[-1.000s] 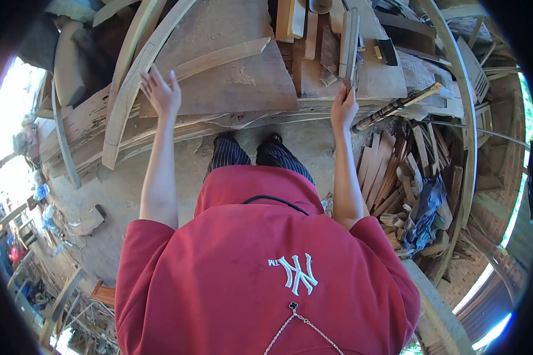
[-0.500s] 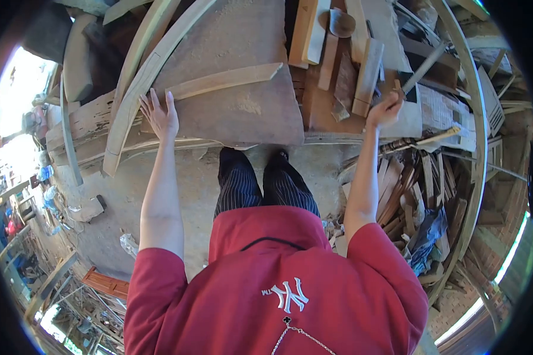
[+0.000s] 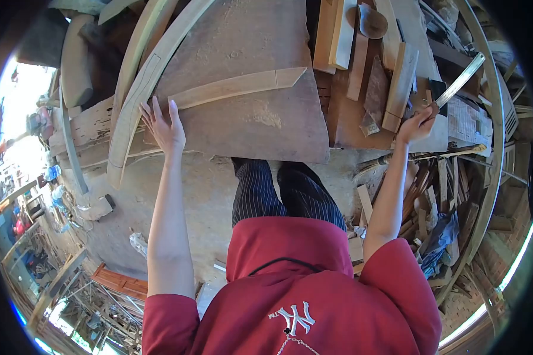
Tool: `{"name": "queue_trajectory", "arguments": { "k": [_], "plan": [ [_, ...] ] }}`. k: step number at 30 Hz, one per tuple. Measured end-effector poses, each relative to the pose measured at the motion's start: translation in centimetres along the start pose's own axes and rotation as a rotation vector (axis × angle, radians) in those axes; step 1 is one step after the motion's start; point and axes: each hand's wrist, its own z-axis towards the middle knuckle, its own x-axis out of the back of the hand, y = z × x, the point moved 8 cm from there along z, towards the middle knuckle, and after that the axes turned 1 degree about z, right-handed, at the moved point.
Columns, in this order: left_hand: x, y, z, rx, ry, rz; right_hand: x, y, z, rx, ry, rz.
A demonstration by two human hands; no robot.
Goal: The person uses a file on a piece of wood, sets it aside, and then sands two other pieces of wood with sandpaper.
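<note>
My left hand (image 3: 165,126) lies with fingers spread on the edge of a long curved plank (image 3: 137,94) with pencil lines on it. Beside its fingertips starts a shorter curved strip of wood (image 3: 237,87), which has a line across its right end. Both lie on a broad dusty board (image 3: 243,127). Off to the right, my right hand (image 3: 418,125) is closed around the lower end of a flat, ruler-like metal strip (image 3: 461,81). The strip slants up and away from the fist, with a small wooden piece at its base. The fist hides the grip.
Wooden blocks (image 3: 401,83) and a round brown piece (image 3: 373,22) lie on the bench at the back right. Scrap wood (image 3: 438,189) and a blue-black plastic bag (image 3: 441,236) are heaped below on the right. A tall curved strip (image 3: 496,118) stands at far right.
My right hand has moved right and slightly down with the metal strip, which now catches the light. My left hand stays at the curved plank. The whole view has shifted slightly.
</note>
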Motion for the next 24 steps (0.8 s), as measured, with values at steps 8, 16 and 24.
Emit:
{"name": "queue_trajectory", "arguments": {
  "k": [8, 16, 24],
  "plan": [
    [0.1, -0.2, 0.0, -0.002, 0.003, -0.010, 0.1, -0.4, 0.0, 0.011, 0.001, -0.067],
    [0.1, -0.3, 0.0, -0.029, -0.010, -0.050, 0.0, 1.1, -0.2, -0.028, -0.009, -0.112],
    [0.2, -0.8, -0.1, -0.023, 0.047, -0.052, 0.1, 0.1, -0.3, -0.012, -0.016, -0.112]
  ]
}}
